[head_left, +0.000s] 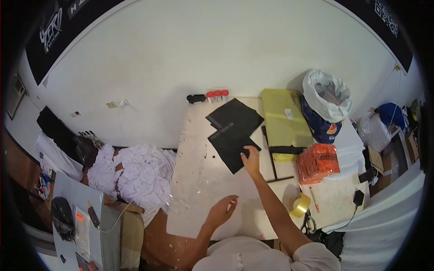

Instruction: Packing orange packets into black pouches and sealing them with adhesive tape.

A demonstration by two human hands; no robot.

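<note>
The right hand [252, 160] has its fingertips on the lower black bag [230, 151], at the right side of this bag. The thumb and the forefinger are somewhat spread there, but one cannot tell whether the bag is pinched or only touched. The left hand [220, 212] is nearer to the body, over the pale table [192, 131]; its fingers are loosely bent, with the thumb apart from them, and the hand is well apart from the bags.

The lower black bag lies flat near the middle of the table and partly overlaps the upper black bag [242, 113], which lies farther toward the wall [181, 58]. Both are turned at an angle to the table edges.

Just to the right of the bags there is a dark rod [273, 165] with a crosspiece at its near end. Beside it lies a yellow package [285, 122], and nearer stands a stack of orange packets [318, 163]. Closer to the person are a roll of yellow tape [300, 206], a pair of scissors [309, 224] and a thin red-and-white pen [314, 199].

At the far edge of the table stand small red-capped containers [218, 95]. To the left of the table, white cloth [144, 171] lies in a heap.
</note>
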